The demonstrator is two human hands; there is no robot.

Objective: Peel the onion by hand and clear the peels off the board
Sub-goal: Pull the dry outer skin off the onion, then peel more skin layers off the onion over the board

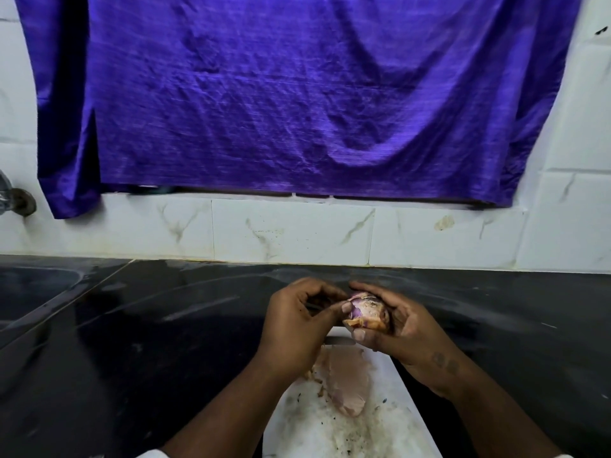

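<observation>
Hands are close together above the far end of a white chopping board (406, 421), both closed on the onion (365, 309), which is held in the air between them rather than resting on anything. The right hand (410, 328) cradles it from the right and below, fingers curled over the top and thumb tucked under the bottom edge, where a flap of brownish dry skin sticks out. The left hand (294, 325) meets it from the other side, its fingers bent and its thumb pressed against the onion's left face, where purple flesh shows through pale papery skin (whether thumb and forefinger actually have a strip of skin pinched is too blurred to tell). Below the hands, peels (345, 381) lie in a pale pinkish heap on the middle of the board, with darker crumbs and specks scattered toward its near end. A thin grey strip (339, 340) shows just under the left hand at the board's far edge; what it is I cannot tell. The board lies on a black tabletop (148, 342), with a sink (36, 285) set into it at the far left. Behind, a white tiled wall (291, 233) carries a tap (15, 198) at the left edge, and a big purple cloth (297, 94) hangs over most of it.
</observation>
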